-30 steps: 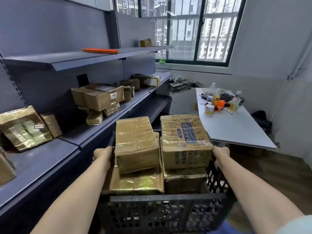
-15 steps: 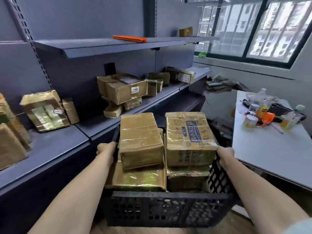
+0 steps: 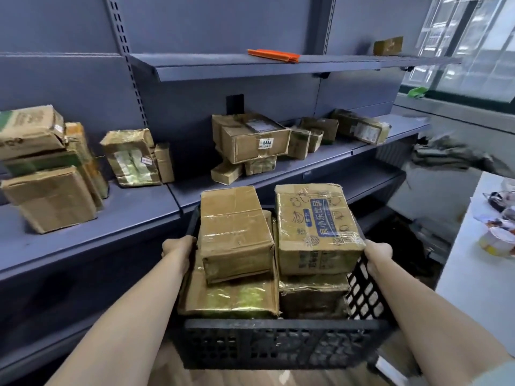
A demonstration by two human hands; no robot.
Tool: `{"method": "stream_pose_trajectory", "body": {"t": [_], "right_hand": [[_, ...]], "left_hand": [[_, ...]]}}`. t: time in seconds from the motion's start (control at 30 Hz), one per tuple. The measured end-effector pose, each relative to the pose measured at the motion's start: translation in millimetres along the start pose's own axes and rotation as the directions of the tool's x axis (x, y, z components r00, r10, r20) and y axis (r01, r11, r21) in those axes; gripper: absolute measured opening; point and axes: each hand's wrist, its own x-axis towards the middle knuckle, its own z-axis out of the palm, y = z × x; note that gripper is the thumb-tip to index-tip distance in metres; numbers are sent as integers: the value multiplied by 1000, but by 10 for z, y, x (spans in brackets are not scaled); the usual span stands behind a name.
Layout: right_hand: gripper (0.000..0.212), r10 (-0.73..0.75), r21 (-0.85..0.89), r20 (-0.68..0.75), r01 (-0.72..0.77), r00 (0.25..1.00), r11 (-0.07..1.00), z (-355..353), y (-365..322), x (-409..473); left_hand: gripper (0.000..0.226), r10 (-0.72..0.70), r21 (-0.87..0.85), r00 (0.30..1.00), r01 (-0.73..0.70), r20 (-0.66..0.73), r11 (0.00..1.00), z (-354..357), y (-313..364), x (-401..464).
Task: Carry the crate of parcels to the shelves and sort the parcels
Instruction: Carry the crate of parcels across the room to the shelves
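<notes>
I carry a black lattice crate (image 3: 278, 344) in front of me, stacked with several taped cardboard parcels. A plain brown parcel (image 3: 234, 232) lies on top at the left, and a parcel with blue print (image 3: 315, 227) on top at the right. My left hand (image 3: 178, 246) grips the crate's left rim and my right hand (image 3: 379, 253) grips its right rim. The crate's far edge is close to the blue-grey shelves (image 3: 111, 218), whose middle shelf holds several parcels, among them a box labelled 0448 (image 3: 253, 137).
An orange flat item (image 3: 274, 54) and a small box (image 3: 388, 45) lie on the upper shelf. A white table (image 3: 473, 280) with bottles and cups stands at the right. A window is at the far right. A dark heap lies on the floor past the crate.
The view has swung left toward the shelves, which now fill the frame; the table and window have slid to the right edge. Both hands keep their grip on the crate.
</notes>
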Motion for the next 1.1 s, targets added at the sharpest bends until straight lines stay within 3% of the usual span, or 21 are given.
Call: {"method": "stream_pose_trajectory", "body": {"t": [0.13, 0.3, 0.6, 0.87, 1.0, 1.1], "right_hand": [[29, 10, 23, 34, -10, 999, 1000, 122, 65, -8], [16, 6, -3, 143, -6, 990, 1000, 267, 160, -35], [17, 37, -103, 310, -5, 950, 995, 835, 150, 370], [11, 20, -199, 560, 110, 829, 974, 1182, 49, 786], [34, 52, -257, 598, 131, 800, 958, 1381, 122, 1147], [40, 38, -305, 619, 196, 785, 932, 1644, 377, 1489]], "left_hand": [[21, -13, -4, 999, 13, -36, 1000, -164, -120, -82], [30, -53, 10, 993, 54, -102, 998, -328, -260, -82], [18, -147, -112, 950, 120, -276, 986, -245, -492, -189], [24, -171, -260, 898, 66, -405, 963, -36, -823, -374], [14, -205, -324, 893, 72, -399, 943, 31, -1021, -420], [28, -228, -346, 886, 83, -403, 935, 25, -1183, -365]]}}
